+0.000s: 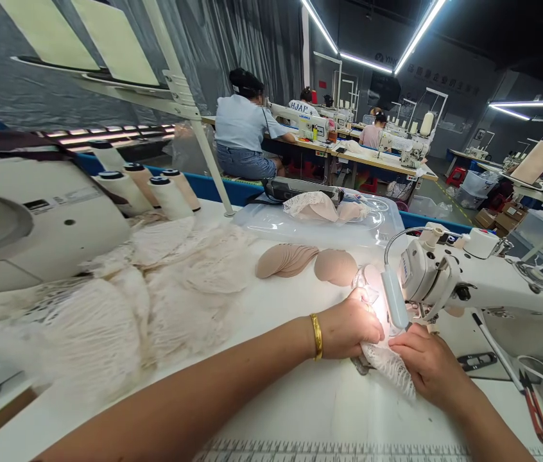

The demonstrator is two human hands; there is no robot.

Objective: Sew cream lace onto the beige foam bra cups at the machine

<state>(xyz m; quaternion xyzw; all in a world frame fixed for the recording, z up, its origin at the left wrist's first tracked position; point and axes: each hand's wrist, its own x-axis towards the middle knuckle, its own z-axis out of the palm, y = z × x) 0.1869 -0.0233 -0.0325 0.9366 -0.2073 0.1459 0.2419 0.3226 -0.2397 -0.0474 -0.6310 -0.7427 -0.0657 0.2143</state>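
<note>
A strip of white lace fabric (pixel 389 367) lies under the lit needle area of a white sewing machine (pixel 488 273). My left hand (pixel 352 324), with a gold bangle at the wrist, is closed on the lace from the left. On the other side my right hand (pixel 428 359) pinches its edge, close below the needle. Glare and my fingers hide the stitching point. Behind my left hand sit beige oval bra pads, one fanned stack (pixel 285 260) and a smaller pile (pixel 336 266).
Lace pieces (pixel 103 321) spread over the table's left. A clear plastic lid (pixel 271 224) behind the pads carries more lace cups. Thread cones (pixel 170 196) and a second machine (pixel 25 218) stand left. Red-handled thread snips (pixel 535 410) lie right. Co-workers sit at machines further back.
</note>
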